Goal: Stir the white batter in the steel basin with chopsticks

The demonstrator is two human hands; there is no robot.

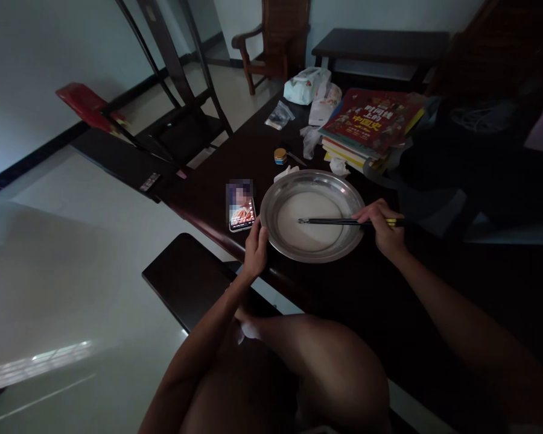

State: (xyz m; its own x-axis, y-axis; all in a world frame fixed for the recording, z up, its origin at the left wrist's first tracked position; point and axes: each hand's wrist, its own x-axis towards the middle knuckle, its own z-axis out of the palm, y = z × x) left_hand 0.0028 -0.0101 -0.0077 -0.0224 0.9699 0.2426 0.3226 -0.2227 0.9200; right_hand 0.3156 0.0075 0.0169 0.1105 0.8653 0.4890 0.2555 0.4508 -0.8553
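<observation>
I see a dark wooden table [366,289] running from the upper middle of the frame down to the lower right, and near its left edge, at centre frame, sits a wide, shallow metal plate [271,226] with a pale whitish film over its bottom. The stack of books [366,123] lies above and right of the plate, a red cover on top. A white plastic packet [305,84] rests at the far end of the table, top centre. A dark bench [185,280] stands below the table edge, lower left of centre.

My left hand [256,250] clasps the plate's near-left rim, fingers curled over the edge. My right hand [382,226] is closed around a pair of dark chopsticks [330,221] at the plate's right rim; they lie almost level across the plate, tips at about its middle, whether touching the film I cannot tell.

A lit phone [241,208] lies flat just left of the plate, close to my left hand. A small yellow-lidded jar [280,156] stands above the plate, apart from it.
</observation>
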